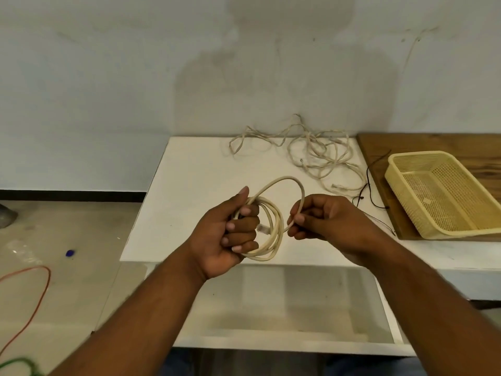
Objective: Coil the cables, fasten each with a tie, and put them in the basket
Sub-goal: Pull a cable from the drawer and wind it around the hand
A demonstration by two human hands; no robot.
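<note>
Now, over the front edge of the flat white table [189, 191], the left hand [230, 234] grips a coil of cream round cable [275, 229]. The right hand [328, 221] pinches its loose end. Tangled cream cables [317, 156] lie at the table's back, thin black ties [368, 183] on its right side, a yellow plastic mesh basket [417, 155] past its right edge. If the left hand loosens before tying, the loops could spring apart.

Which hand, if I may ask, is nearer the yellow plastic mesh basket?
Right. The right hand is left of the yellow plastic mesh basket; the left hand lies further left.
</note>
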